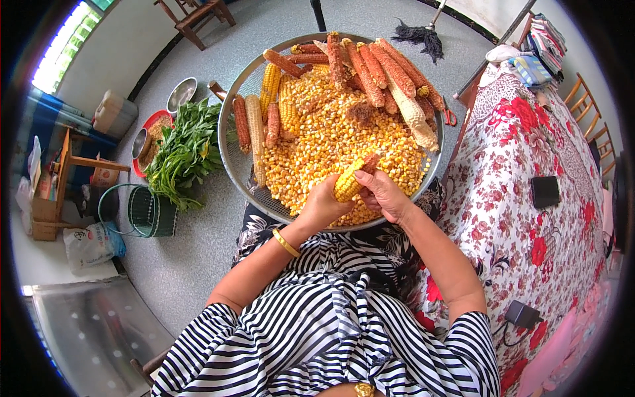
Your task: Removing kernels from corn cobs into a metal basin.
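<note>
Over the near part of a wide round metal sieve tray (233, 173), an ear of corn (346, 185) is held in both my hands. My left hand (325, 204) wraps its lower left side. At its upper right end, where the reddish cob is bare, my right hand (386, 196) grips with the thumb pressed on it. Loose yellow kernels (324, 126) heap across the tray. Stripped red cobs (365, 66) and a pale one (408, 109) pile at the far right of it. Unshelled yellow ears (270, 86) lie at the left, beside more bare cobs.
Left of the tray are leafy greens (188, 145), a green basket (153, 213) and a red basin (159, 119). A flower-patterned cloth (489, 225) spreads at the right, with a dark phone-like slab (546, 192) on it. Scissors with red handles (450, 117) hang by the tray rim. A mop (422, 40) stands behind.
</note>
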`<state>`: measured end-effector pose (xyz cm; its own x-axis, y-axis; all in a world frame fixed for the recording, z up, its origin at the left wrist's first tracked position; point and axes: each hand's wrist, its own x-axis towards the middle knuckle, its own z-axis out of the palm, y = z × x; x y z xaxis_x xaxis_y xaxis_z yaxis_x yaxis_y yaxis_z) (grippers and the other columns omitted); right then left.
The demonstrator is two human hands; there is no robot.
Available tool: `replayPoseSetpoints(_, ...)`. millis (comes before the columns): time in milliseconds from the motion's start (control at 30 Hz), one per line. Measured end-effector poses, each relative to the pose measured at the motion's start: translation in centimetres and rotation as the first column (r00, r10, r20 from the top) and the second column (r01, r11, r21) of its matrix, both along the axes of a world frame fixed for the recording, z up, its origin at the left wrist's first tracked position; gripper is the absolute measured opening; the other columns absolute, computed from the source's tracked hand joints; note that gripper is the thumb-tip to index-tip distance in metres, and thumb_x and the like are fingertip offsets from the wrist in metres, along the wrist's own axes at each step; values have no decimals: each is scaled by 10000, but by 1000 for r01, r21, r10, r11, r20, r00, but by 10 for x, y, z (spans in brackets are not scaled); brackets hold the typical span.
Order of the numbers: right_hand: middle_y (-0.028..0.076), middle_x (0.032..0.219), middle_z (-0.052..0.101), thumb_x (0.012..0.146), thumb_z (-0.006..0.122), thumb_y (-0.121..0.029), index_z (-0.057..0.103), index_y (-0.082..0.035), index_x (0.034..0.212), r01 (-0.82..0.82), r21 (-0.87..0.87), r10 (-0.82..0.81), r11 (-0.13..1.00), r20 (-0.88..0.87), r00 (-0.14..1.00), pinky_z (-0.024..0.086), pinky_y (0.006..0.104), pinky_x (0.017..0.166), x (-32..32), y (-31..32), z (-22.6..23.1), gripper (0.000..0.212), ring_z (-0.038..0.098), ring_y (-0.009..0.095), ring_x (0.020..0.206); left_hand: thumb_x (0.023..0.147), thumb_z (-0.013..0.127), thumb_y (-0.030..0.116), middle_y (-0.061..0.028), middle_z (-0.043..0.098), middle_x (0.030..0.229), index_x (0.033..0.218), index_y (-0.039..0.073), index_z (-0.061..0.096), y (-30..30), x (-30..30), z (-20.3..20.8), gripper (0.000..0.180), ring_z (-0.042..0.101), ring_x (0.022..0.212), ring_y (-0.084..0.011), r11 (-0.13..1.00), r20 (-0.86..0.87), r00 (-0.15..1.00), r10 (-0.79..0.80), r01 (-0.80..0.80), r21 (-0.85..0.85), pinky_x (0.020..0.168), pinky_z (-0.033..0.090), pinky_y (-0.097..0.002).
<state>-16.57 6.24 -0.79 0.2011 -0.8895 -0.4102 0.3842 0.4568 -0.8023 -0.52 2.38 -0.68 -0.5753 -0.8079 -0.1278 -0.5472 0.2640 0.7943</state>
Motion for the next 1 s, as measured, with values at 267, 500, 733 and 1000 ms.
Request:
replayPoseSetpoints(267,-77,543,358,817,551,-370,488,-121,799,-16,48,10,999,131,991,195,171,348,-1,-1,-1,258,263,17,389,601,703,147,-162,592,775,938,2,505,-3,1,-15,417,590,693,-290,996,-223,974,30,-12,84,624,464,-342)
replayPoseSetpoints(500,-76,539,343,803,579,-367,475,-118,787,27,3,-27,1000,28,999,188,176,345,2,1,-1,270,254,20,381,594,692,136,-184,587,760,850,8,512,1,-1,-2,339,585,713,-335,989,-63,997,35,-44,-143,624,466,-362)
replayPoseSetpoints(733,-66,541,353,820,558,-370,475,-105,799,-31,3,31,1000,53,998,179,180,336,-1,0,-3,279,245,20,371,603,707,140,-137,595,770,898,4,518,1,1,1,376,587,713,-244,999,-91,995,48,-46,20,636,466,-326)
replayPoseSetpoints(1000,-57,562,373,835,522,-394,488,-74,866,-33,-80,35,996,18,999,202,176,346,-1,0,-2,324,259,21,386,661,677,44,-35,586,823,968,3,527,0,2,-17,345,550,718,-97,964,-240,964,115,-50,262,647,465,-235)
